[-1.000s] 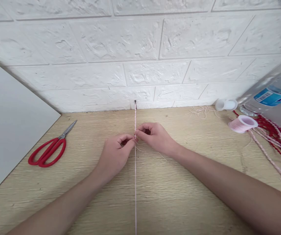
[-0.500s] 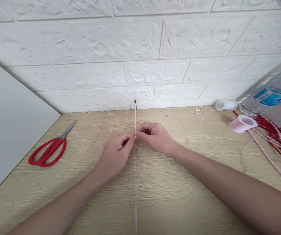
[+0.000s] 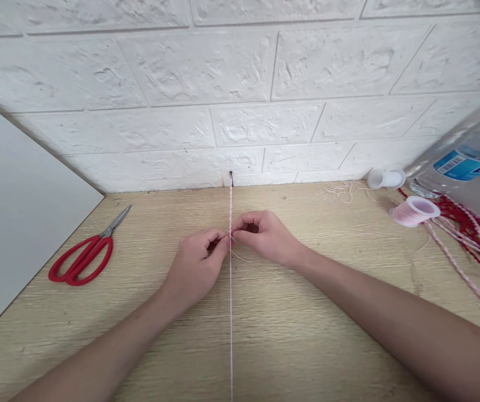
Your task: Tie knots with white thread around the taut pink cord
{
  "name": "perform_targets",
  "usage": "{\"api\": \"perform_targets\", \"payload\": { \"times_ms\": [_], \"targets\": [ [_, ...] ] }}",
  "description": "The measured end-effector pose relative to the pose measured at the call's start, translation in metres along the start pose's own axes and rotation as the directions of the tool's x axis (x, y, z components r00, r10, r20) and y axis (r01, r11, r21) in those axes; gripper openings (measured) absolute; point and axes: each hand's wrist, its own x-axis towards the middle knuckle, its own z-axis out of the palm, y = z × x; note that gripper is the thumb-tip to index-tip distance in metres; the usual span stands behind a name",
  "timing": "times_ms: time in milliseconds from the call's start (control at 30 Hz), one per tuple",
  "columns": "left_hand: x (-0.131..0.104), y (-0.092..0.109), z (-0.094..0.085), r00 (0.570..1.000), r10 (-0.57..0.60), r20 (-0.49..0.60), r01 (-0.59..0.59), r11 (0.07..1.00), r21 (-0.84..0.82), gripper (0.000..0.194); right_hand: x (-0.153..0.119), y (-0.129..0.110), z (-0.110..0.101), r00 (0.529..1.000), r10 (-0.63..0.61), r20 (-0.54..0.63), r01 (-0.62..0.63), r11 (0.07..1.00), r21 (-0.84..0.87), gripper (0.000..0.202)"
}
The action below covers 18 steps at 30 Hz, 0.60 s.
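A pale pink knotted cord [image 3: 230,204] runs from a small dark hook [image 3: 230,174] at the foot of the wall toward me. Below the knots, straight pink thread [image 3: 231,324] stretches taut to the bottom edge of the view. My left hand [image 3: 200,259] pinches at the cord's lower knotted end from the left side. From the right, my right hand [image 3: 265,237] pinches thin thread at the same spot, thumb against forefinger. A loose thread end [image 3: 242,257] curls out beneath the fingers. The exact strands in each pinch are too fine to make out.
Red-handled scissors [image 3: 85,257] lie at left, near a white panel [image 3: 22,212]. At right are a pink thread spool [image 3: 414,212], a white spool [image 3: 386,178], a water bottle [image 3: 460,164], loose thread scraps [image 3: 342,191] and a pile of red and pink cords [image 3: 470,229].
My right fingertips have shifted slightly down along the cord. The loose thread end now reaches a little farther right. My left hand is almost unmoved.
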Motion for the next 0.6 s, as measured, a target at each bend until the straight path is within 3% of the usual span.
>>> {"api": "perform_targets", "payload": {
  "times_ms": [400, 600],
  "targets": [
    [-0.0029, 0.0037, -0.0001, 0.997, -0.038, -0.062, 0.032, 0.995, -0.095, 0.02, -0.002, -0.0034, -0.0004, 1.0, -0.025, 0.01, 0.025, 0.999, -0.022, 0.012],
    [-0.0026, 0.0027, 0.0009, 0.99, -0.074, -0.118, 0.059, 0.99, -0.129, 0.017, -0.0033, -0.0066, 0.0002, 0.998, -0.041, -0.054, 0.038, 0.997, -0.063, 0.01]
  ]
}}
